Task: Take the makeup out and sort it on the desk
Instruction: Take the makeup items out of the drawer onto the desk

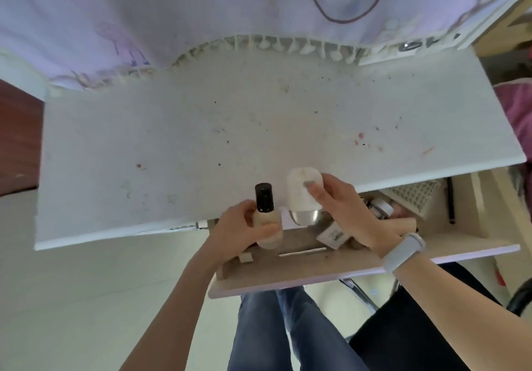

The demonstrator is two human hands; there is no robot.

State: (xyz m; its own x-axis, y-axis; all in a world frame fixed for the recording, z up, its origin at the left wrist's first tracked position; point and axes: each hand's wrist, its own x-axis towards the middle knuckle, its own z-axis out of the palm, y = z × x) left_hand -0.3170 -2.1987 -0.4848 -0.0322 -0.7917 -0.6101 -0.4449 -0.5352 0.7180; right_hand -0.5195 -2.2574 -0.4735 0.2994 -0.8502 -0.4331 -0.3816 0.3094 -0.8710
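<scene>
While gripping a black-capped bottle in left hand and a white jar in right hand, hovered over stained white surface by pale floor.

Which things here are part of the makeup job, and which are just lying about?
Job: bottle in left hand; white jar in right hand; drawer; desk.
Lying about: cloth; pen; wristband.

Both forearms are bare, no sleeves reaching the wrists. A pale grey fitness band wraps the right wrist, smooth and rounded. Blue denim jeans cover the legs, creased lengthwise along the thighs.
</scene>
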